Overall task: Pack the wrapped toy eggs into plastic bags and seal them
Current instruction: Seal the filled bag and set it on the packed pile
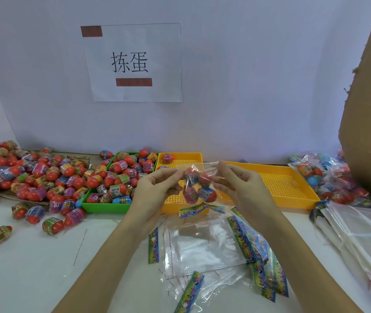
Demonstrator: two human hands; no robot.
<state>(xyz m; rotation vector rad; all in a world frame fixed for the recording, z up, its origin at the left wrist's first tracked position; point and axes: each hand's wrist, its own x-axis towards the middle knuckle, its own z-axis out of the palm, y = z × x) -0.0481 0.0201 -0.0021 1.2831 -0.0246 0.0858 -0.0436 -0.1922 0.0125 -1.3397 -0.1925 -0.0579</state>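
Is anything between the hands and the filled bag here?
No. Both the left hand and right hand already pinch the bag at its top corners, holding it above the yellow tray.

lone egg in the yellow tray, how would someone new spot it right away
Find the two yellow trays against the wall; take the left yellow tray, the one touching the green tray. The egg lies alone in its far left corner, pink-wrapped with a red end. The green tray's eggs are heaped together; this one has no neighbour.
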